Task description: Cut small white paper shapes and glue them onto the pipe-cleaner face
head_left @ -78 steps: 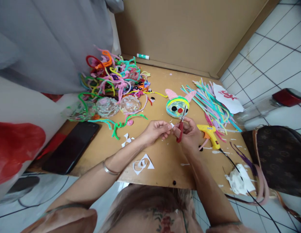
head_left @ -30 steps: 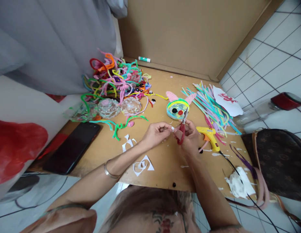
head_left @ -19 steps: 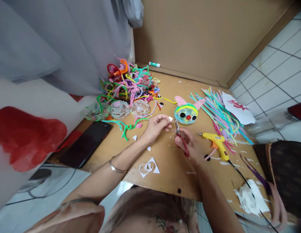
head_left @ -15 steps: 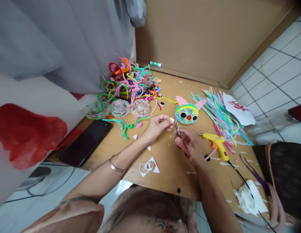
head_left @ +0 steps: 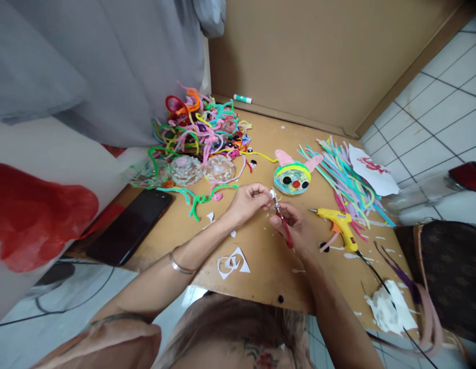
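My left hand (head_left: 250, 201) pinches a small piece of white paper (head_left: 272, 193) between thumb and fingertips. Scissors with dark red handles (head_left: 286, 230) are in my right hand (head_left: 293, 224), their blades at the paper and looking nearly closed. Just beyond stands a round clear bowl-like figure (head_left: 291, 179) with pink ears, a green and yellow band, black eyes and a red nose. Below my hands lie white paper offcuts (head_left: 233, 263) with curved cut-outs, and smaller scraps (head_left: 209, 219) sit by my left wrist.
A yellow hot glue gun (head_left: 339, 224) lies right of my right hand, its cord running off the front. Pipe cleaners (head_left: 345, 174) are bundled behind it; a tangled heap (head_left: 203, 128) fills the back left. A black phone (head_left: 130, 225) and a brown bag (head_left: 449, 277) flank the table.
The scissors have swung more upright and their blades have come together at the paper in my left hand. Another white scrap shows near my left wrist. The view has shifted slightly.
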Tool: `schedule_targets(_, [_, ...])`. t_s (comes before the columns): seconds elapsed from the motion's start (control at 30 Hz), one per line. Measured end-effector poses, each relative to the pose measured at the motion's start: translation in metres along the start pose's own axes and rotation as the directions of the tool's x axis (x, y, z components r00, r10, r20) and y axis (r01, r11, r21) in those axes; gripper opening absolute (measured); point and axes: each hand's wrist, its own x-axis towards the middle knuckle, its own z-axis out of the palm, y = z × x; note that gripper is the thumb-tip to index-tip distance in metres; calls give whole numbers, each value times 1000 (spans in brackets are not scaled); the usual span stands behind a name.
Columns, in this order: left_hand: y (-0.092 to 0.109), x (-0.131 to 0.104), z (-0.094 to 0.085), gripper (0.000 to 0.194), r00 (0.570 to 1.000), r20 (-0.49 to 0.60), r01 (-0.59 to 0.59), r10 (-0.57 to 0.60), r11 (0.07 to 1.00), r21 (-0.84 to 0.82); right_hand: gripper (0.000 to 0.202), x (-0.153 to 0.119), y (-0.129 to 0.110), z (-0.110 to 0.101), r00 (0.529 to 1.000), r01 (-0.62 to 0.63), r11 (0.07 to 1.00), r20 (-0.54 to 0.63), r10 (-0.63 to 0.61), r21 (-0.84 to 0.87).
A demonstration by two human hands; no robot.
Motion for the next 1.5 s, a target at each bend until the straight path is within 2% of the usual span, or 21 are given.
schedule_targets(0.83, [-5, 0, 0, 10, 1000, -7, -7, 7, 1000, 5, 31, 1, -1, -1, 1000, 4, 1000, -9, -5, -19])
schedule_targets(1.1, [-6, -1, 3, 13, 1000, -5, 18, -19, 996, -84, 30, 0, 0, 0, 1000, 5, 1000, -4, -5, 0])
schedule_targets(1.5, [-10, -5, 9, 12, 994, -61, 76, -93, 967, -242, 35, 0, 2, 3, 998, 15, 1000, -63, -15, 11])
